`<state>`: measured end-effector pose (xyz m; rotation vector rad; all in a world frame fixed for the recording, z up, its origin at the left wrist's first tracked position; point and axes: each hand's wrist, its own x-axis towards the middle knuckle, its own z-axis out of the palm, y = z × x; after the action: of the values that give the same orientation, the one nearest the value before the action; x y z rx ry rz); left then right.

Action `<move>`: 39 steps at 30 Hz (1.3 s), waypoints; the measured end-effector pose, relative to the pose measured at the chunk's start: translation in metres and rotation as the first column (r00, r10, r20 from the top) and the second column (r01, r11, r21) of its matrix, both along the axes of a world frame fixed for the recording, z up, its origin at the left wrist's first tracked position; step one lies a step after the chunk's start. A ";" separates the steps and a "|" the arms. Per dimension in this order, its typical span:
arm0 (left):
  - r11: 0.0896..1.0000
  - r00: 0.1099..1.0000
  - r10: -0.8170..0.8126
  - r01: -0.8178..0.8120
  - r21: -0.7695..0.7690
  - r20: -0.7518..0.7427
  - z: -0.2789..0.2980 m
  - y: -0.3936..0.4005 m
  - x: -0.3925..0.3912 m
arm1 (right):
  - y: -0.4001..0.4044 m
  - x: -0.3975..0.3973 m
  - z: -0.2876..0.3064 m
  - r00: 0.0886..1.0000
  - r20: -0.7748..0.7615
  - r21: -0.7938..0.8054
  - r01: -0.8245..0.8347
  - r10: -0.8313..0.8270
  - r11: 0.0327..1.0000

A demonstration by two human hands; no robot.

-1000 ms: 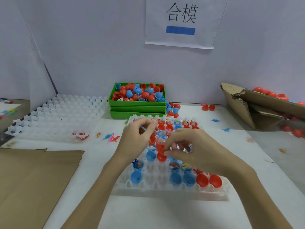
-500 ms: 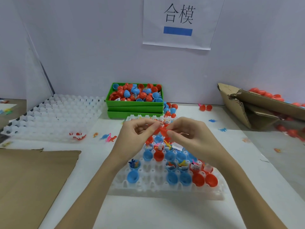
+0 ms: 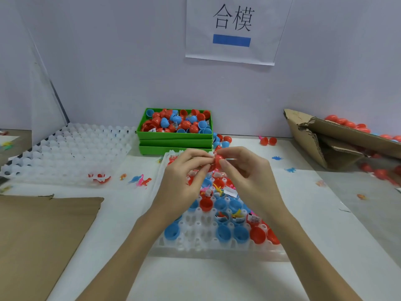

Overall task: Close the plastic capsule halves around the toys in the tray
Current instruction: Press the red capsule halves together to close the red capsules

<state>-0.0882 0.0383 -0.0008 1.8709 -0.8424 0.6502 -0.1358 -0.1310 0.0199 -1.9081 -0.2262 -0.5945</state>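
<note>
A red capsule [image 3: 217,161], lifted above the far end of the tray [image 3: 217,249], is pinched between the fingers of the left hand [image 3: 181,181] and right hand [image 3: 247,172], seemingly mid-closing; next, squeeze the halves until they snap.

Left hand [image 3: 184,181] and right hand [image 3: 245,170] are covering most of the red capsule [image 3: 217,160], so can't tell if halves are meeting. Arms are hiding part of tray [image 3: 217,248] w/ some cups. Cardboard [image 3: 39,235] is running off left edge; box [image 3: 347,137] off right edge. Toys in cups are reading too small to ID.
</note>
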 end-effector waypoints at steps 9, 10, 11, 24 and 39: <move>0.953 0.952 -0.136 0.050 -0.299 -0.275 0.005 0.001 -0.004 | 0.009 0.001 -0.004 1.000 0.026 0.209 -0.016 0.011 0.978; 0.956 0.954 -0.134 0.054 -0.288 -0.268 0.006 0.002 -0.003 | 0.009 0.001 -0.005 1.000 0.024 0.222 -0.011 0.006 0.975; 0.963 0.959 -0.126 0.057 -0.265 -0.253 0.006 0.003 -0.003 | 0.010 0.001 -0.005 1.000 0.027 0.222 -0.009 0.003 0.975; 0.984 0.990 -0.040 0.015 -0.179 -0.134 0.005 0.000 -0.007 | 0.014 0.000 -0.007 0.994 0.092 0.161 0.042 -0.057 0.986; 0.949 0.891 -0.242 0.134 -0.286 -0.385 0.009 -0.001 -0.007 | 0.013 0.000 -0.009 0.992 0.098 0.158 0.063 -0.079 0.985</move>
<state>-0.0955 0.0371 0.0085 1.5886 -0.6173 0.2063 -0.1353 -0.1178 0.0109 -1.7432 -0.1738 -0.7393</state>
